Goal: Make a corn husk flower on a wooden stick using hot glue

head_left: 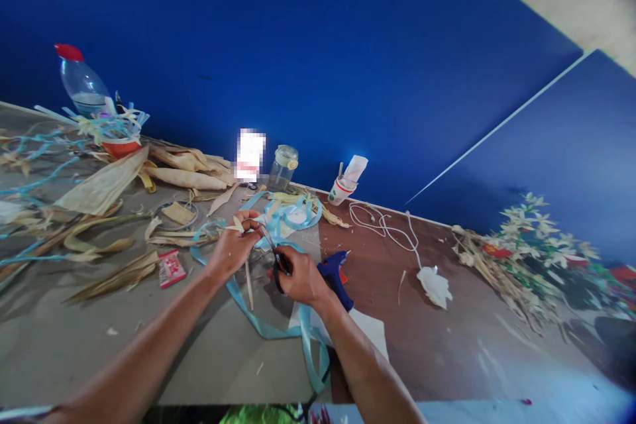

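Note:
My right hand (301, 276) is closed around the dark handles of a pair of scissors (269, 240), whose blades point up and left toward my other fingers. Pinched in my left hand (233, 248) is a pale piece of dried corn husk (235, 226) that sticks out above the knuckles; the part near the blades is too small to make out. Light blue ribbon (271, 330) loops around and below both hands. A narrow husk strip (249, 285) lies just under my left hand. Beside my right wrist rests a blue glue gun (338, 278).
Dried husks (186, 172) and a red packet (171, 269) lie to the left. Behind stand a bottle (84, 83), a glass jar (283, 169) and a paper cup (340, 191). A white cable (392, 228) and husk flowers (536, 232) are on the right, before a blue wall (318, 66).

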The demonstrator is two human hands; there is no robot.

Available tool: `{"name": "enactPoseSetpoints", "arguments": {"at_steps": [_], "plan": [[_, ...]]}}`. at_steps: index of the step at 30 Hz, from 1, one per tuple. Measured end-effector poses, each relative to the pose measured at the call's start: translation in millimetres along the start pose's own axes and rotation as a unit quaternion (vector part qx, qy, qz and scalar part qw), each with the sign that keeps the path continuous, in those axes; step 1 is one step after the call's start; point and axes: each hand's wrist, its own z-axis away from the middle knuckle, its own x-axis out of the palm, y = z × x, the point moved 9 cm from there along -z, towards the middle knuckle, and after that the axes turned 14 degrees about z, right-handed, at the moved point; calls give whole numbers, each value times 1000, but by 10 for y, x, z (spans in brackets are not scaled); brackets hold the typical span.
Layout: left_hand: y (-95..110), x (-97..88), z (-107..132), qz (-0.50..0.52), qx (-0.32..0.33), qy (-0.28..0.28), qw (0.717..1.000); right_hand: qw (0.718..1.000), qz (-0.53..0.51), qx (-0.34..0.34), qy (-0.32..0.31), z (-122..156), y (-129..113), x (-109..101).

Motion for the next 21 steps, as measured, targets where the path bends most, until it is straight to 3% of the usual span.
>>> {"name": "enactPoseSetpoints", "arguments": {"at_steps": [21], "plan": [[66,14,21,1,0,-4,1000,1000,-19,-13,-4,-5,-64,-33]]}}
